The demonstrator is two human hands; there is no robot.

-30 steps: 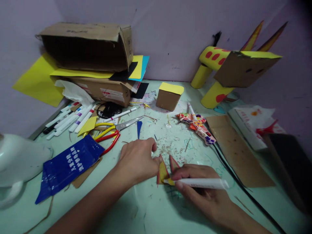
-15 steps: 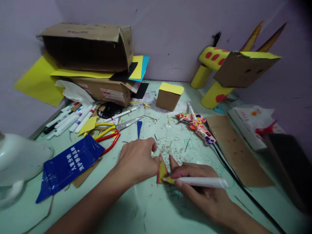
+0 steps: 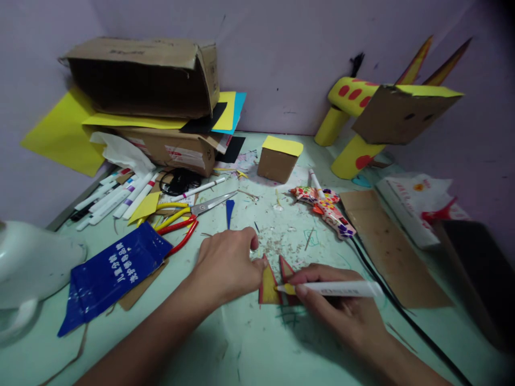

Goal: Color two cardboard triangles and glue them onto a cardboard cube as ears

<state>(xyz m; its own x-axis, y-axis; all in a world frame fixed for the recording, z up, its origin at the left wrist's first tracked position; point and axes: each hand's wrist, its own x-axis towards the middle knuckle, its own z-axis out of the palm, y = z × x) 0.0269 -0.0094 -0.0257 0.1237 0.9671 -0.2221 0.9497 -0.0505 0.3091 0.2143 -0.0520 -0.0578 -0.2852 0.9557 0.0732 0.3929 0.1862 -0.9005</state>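
My right hand [image 3: 341, 305] grips a white marker [image 3: 341, 289] with a yellow tip, which meets the right edge of a small cardboard triangle [image 3: 268, 287]. That triangle is yellow inside with a red border and lies flat on the table. My left hand [image 3: 229, 262] is curled, its fingers folded, and its thumb presses the triangle's upper left edge. A second red-edged triangle [image 3: 286, 267] lies just to the right, partly covered by my right fingers and the marker. Small scraps are scattered beyond both triangles.
Yellow- and red-handled scissors [image 3: 195, 210], a blue plastic packet [image 3: 116, 276] and a white jug [image 3: 36, 268] are at left. A floral glue gun [image 3: 332, 212] trails a black cord [image 3: 394, 297] at right. Behind stand a small box [image 3: 277, 163], cardboard boxes [image 3: 161, 150] and a cardboard giraffe [image 3: 402, 115].
The marker tip has shifted up and slightly right along the triangle, and my right fingers rose a little with it. My left hand stays in place.
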